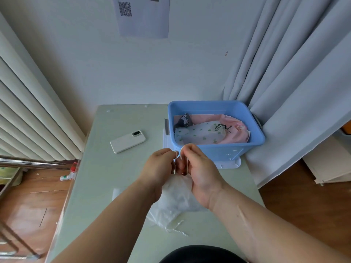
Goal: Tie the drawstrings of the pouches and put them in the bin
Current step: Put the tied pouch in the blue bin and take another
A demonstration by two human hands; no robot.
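Pouch (176, 200), white and thin, lies crumpled at the near middle of the bench (106, 186), under both wrists, with its mouth raised toward the hands. A blue bin (218, 150) stands at 1 o'clock from it, apart from it and against the curtain. The bin holds a pink pouch (237, 128), a green-print pouch (201, 133) lying on that one with a dark cord bunched at its neck, and a dark pouch (183, 119) at the bin's 10 o'clock corner. A phone (127, 141) lies face down at 11 o'clock. The left hand (157, 166) and right hand (199, 168) meet just above the white pouch's mouth, each with fingers curled and pinching the white drawstring (187, 162), which shows as pale strands across the right hand's fingers. Another loose cord end trails at the pouch's 6 o'clock edge. The step in hand looks to be the tying of this pouch. The fingers hide whether a loop is formed, and the knot does not seem drawn tight. The next move likely calls for pulling the two runs apart to seat the knot, keeping the thin fabric out of it. After that comes a lift toward 1 o'clock over the bin's near wall and a release onto the others.
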